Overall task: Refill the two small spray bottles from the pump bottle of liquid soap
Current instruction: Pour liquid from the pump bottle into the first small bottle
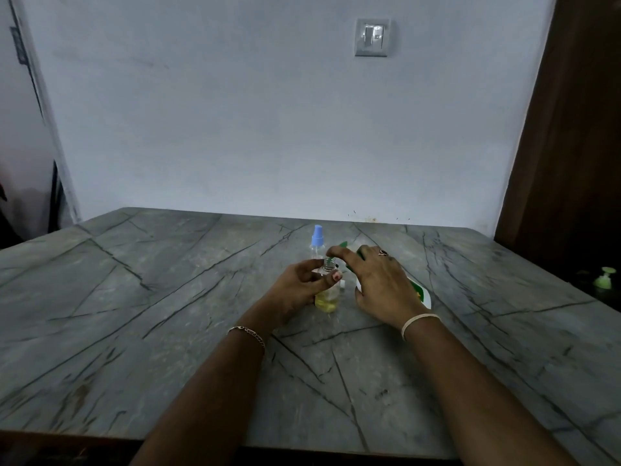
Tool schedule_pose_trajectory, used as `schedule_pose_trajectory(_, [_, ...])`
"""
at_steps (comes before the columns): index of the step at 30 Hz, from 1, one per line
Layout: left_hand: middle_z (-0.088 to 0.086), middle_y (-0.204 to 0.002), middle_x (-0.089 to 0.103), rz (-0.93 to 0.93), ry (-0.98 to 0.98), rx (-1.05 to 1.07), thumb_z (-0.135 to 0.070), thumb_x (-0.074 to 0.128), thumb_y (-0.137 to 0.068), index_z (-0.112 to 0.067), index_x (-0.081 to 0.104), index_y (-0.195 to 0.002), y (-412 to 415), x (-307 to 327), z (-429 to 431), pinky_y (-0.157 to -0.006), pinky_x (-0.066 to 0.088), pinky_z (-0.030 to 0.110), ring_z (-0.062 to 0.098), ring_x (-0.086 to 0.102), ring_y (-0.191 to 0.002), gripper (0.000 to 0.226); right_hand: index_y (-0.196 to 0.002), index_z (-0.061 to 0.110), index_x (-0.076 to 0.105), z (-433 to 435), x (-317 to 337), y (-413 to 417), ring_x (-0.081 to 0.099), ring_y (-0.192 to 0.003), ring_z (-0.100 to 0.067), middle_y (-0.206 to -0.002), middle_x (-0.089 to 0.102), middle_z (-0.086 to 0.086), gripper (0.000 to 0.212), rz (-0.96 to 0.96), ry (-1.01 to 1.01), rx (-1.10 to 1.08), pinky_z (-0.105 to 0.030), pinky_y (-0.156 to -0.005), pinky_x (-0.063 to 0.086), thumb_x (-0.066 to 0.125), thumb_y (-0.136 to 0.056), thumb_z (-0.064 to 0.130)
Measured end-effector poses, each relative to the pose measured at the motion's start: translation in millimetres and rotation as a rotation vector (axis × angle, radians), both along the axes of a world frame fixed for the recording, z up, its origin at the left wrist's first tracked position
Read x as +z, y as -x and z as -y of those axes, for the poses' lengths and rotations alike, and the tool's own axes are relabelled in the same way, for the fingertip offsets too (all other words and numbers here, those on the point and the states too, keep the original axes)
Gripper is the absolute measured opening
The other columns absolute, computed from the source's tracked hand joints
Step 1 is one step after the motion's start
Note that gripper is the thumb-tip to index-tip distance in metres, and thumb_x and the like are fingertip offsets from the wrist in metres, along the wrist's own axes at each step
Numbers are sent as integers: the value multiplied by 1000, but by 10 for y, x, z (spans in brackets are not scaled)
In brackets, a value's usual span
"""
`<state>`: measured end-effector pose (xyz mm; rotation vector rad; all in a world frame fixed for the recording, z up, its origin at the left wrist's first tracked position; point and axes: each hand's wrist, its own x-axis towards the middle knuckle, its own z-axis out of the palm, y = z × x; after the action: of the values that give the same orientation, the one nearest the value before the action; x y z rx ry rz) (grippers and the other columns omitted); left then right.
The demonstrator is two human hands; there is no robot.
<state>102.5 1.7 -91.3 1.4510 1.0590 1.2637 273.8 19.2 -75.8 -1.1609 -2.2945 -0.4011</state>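
Observation:
A small clear spray bottle (327,301) stands uncapped on the grey table (168,297), with yellow liquid in its lower part. My left hand (297,285) grips it around the neck and shoulder. My right hand (381,284) lies over the white pump bottle (424,294), which leans to the left, with fingers on its green pump head (343,244). The green spout sits right at the small bottle's mouth. Just behind stands the second spray bottle (317,242), clear with a light blue spray cap. A small white piece (343,284) shows between the two held bottles; I cannot tell what it is.
The table reaches the pale wall at the back, which carries a light switch (372,37). A dark wooden door frame (571,129) rises at the right. Beyond the table's right edge a small green pump-like object (605,279) sits in shadow.

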Motion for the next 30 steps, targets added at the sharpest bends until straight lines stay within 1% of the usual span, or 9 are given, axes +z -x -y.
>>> schedule_pose_trajectory(3, [3,-104,71,-76,-20,-1,-9,77,-75,-26,60,-105,32,-25,-16,-81,56,25,12,69,-95,38,-144,41,25,13,0,-26,50,-105,-24,-104,52,-5,77,12,9,-5,-37,-89,44,60,-83,11])
schedule_pose_trajectory(7, [5,-113,69,-157,8,7,-2,84,-63,-14,52,-126,82,-46,-45,-96,51,40,19,65,-106,72,-141,39,28,24,11,-3,50,-108,-24,-107,52,-4,75,1,24,-9,-39,-92,43,62,-81,11])
schedule_pose_trajectory(9, [6,-115,67,-178,19,14,-1,85,-61,-11,46,-133,89,-50,-47,-97,50,44,21,65,-107,83,-138,38,31,22,15,24,50,-110,-24,-109,53,-3,73,-7,29,-13,-39,-94,43,64,-79,11])
schedule_pose_trajectory(11, [6,-114,67,-191,18,14,2,84,-60,-11,44,-135,83,-50,-46,-95,52,43,21,65,-105,85,-138,37,31,17,17,35,50,-110,-24,-110,53,-3,74,-6,24,-18,-39,-94,43,66,-78,11])
schedule_pose_trajectory(16, [-1,-107,66,-276,-29,36,2,84,-62,-13,45,-133,53,-35,-26,-86,54,25,12,65,-96,82,-144,40,25,27,-1,3,49,-110,-25,-110,52,-4,76,17,-9,-34,-39,-92,41,60,-82,11])
schedule_pose_trajectory(19, [1,-111,66,-324,-46,62,-4,86,-61,-18,44,-134,49,-40,-30,-91,52,28,15,64,-101,86,-145,41,23,26,-21,-22,49,-110,-25,-110,52,-5,78,17,-10,-34,-40,-92,41,59,-83,10])
schedule_pose_trajectory(22, [1,-113,66,-366,-71,81,-9,87,-60,-18,44,-134,49,-59,-34,-93,52,31,16,64,-102,86,-143,39,27,37,-3,0,49,-112,-25,-113,52,-5,76,6,11,-41,-41,-95,41,62,-82,10])
schedule_pose_trajectory(25, [-3,-109,63,-392,-75,88,-10,86,-62,-24,43,-132,45,-45,-16,-89,51,23,13,62,-101,84,-138,38,30,33,7,56,49,-112,-25,-113,51,-4,76,-4,1,-54,-41,-96,41,66,-78,10])
schedule_pose_trajectory(30, [-3,-111,62,-435,-81,89,-11,88,-60,-17,38,-140,52,-50,-5,-95,51,31,16,62,-106,94,-140,40,27,16,-14,32,49,-111,-24,-112,51,-4,77,2,-15,-48,-41,-95,42,63,-80,10])
